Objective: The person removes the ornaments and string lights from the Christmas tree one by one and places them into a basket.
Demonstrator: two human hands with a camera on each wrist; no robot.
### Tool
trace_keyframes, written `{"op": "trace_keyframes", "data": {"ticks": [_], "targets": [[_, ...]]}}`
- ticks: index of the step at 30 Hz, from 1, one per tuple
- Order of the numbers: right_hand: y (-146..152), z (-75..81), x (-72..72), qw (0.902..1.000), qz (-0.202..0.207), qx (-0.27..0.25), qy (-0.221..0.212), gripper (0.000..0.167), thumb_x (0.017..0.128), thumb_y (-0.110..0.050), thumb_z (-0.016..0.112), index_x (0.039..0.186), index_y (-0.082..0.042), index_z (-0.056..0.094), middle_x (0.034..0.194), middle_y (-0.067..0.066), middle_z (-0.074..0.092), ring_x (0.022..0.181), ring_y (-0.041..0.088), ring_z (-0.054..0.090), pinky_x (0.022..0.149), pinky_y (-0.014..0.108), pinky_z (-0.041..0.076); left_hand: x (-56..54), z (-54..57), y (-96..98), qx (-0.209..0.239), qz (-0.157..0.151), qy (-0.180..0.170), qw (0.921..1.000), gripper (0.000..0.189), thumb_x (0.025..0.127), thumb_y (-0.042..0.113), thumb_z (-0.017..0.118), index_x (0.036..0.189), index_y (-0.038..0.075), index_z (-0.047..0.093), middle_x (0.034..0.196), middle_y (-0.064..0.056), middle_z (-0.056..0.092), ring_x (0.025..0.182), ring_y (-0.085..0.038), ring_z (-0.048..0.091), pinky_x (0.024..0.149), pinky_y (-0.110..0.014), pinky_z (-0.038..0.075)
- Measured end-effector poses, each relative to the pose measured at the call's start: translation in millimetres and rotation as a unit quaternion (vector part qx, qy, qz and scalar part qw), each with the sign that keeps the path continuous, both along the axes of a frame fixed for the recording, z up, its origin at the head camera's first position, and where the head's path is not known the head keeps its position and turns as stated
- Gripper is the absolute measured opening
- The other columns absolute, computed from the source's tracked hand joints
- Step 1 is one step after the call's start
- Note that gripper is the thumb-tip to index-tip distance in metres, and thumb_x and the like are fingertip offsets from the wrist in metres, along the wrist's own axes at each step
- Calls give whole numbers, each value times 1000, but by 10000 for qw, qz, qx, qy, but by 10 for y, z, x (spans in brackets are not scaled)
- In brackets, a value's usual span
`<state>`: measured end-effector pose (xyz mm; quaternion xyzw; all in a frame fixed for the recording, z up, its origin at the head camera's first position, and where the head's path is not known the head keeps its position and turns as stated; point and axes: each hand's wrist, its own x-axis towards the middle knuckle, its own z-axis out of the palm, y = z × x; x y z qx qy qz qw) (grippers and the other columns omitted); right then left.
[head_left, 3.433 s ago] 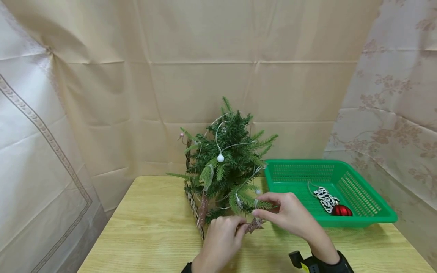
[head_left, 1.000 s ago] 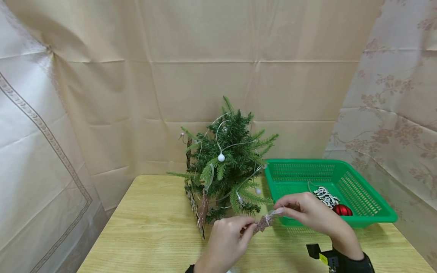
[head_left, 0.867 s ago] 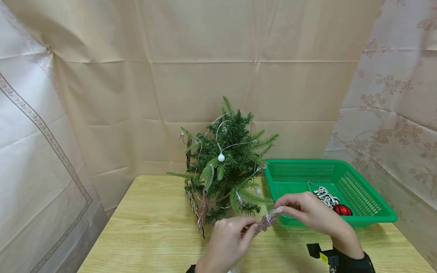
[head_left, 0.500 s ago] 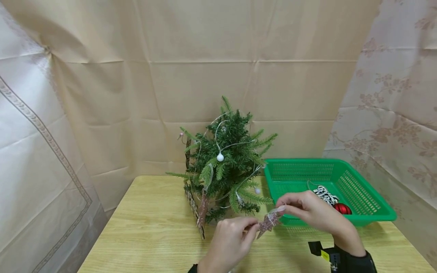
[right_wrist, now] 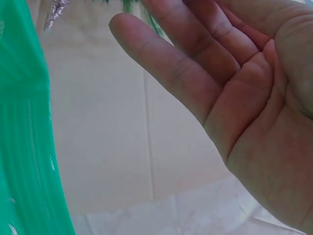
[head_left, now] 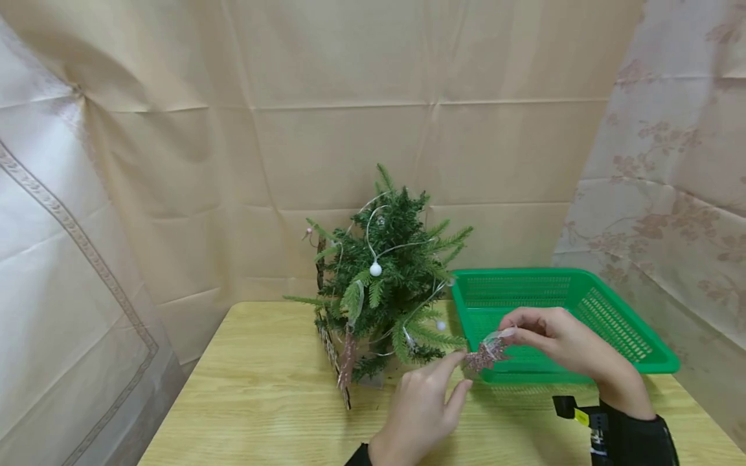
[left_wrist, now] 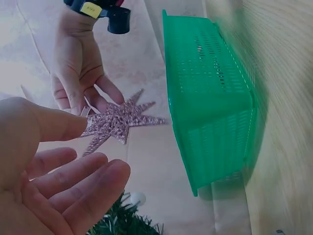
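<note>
A glittery pink star ornament (head_left: pixel 486 356) hangs over the near left rim of the green basket (head_left: pixel 588 281). My right hand (head_left: pixel 568 343) pinches its whitish ribbon (head_left: pixel 506 332) between thumb and fingertips. The left hand (head_left: pixel 422 404) has its index finger extended to the star's left edge, while its thumb stands well apart. In the left wrist view, several spiky points of the star (left_wrist: pixel 117 120) fan out between both hands. Only the tip of one star point (right_wrist: pixel 56 12) shows in the right wrist view. The small Christmas tree (head_left: pixel 402 259) stands left of the hands.
A light string with a white bulb (head_left: pixel 375 268) winds round the tree. Another pinkish ornament (head_left: pixel 348 356) hangs at its lower left, in front of a dark woven panel (head_left: pixel 325 336). The right hand hides part of the basket's inside. A beige cloth (head_left: pixel 350 129) hangs behind the table.
Both hands have moved right from the tree's lower branches, bringing the star toward the basket. The left fingers, which pinched the star, have spread apart. The right hand still holds the ribbon.
</note>
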<state>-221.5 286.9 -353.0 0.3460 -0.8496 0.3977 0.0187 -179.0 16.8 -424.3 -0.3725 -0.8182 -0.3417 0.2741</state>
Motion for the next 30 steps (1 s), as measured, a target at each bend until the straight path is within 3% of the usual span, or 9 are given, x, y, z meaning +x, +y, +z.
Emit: {"op": "trace_keyframes", "data": {"ticks": [2, 6, 9, 14, 20, 25, 30], "targets": [[71, 56, -4, 9999, -155, 49, -49, 15, 103, -7, 57, 111, -14, 69, 86, -4, 72, 54, 1, 56, 52, 24, 53, -7, 20, 33, -251, 36, 163, 9995, 32, 96, 18, 70, 126, 8, 68, 111, -4, 74, 81, -5, 70, 76, -15, 55], [212, 159, -36, 9987, -434, 243, 85, 13, 103, -8, 59, 108, -13, 69, 83, -4, 72, 52, 1, 51, 48, 24, 49, -29, 57, 101, -912, -65, 718, 9932, 22, 96, 20, 71, 116, 13, 72, 106, 3, 73, 92, -6, 68, 83, -15, 53], [300, 225, -78, 9972, -578, 429, 190, 12, 103, -8, 59, 108, -13, 69, 91, -4, 73, 75, 10, 66, 64, 27, 56, -51, 73, 159, -1422, -165, 1244, 9818, 17, 96, 22, 70, 112, 17, 74, 105, 6, 71, 96, -6, 66, 89, -15, 50], [417, 326, -183, 9958, -733, 544, -107, 12, 104, -13, 58, 109, -9, 69, 93, -2, 74, 83, 16, 70, 70, 29, 59, -79, 96, 253, -2015, -331, 1783, 9626, 11, 96, 22, 68, 105, 22, 74, 102, 9, 68, 96, -5, 61, 90, -12, 46], [532, 406, -410, 9928, -651, 681, -742, 22, 105, -15, 57, 115, 3, 66, 97, 6, 74, 89, 20, 72, 77, 31, 60, -125, 119, 366, -2429, -237, 1958, 9498, 11, 98, 21, 63, 101, 23, 74, 100, 10, 66, 92, -6, 58, 85, -12, 46], [616, 404, -629, 9815, -777, 916, -1491, 30, 104, -19, 59, 119, 7, 64, 105, 11, 72, 98, 26, 71, 81, 37, 60, -180, 91, 465, -2650, -27, 1837, 9466, 13, 98, 22, 64, 105, 22, 75, 105, 6, 67, 94, -9, 59, 80, -12, 49], [714, 308, -839, 9685, -724, 1103, -2111, 31, 104, -18, 59, 121, 9, 62, 109, 13, 71, 102, 33, 69, 83, 43, 60, -231, 14, 542, -2735, 253, 1802, 9445, 16, 93, 22, 70, 107, 21, 76, 108, 4, 68, 97, -10, 61, 78, -13, 51]]}}
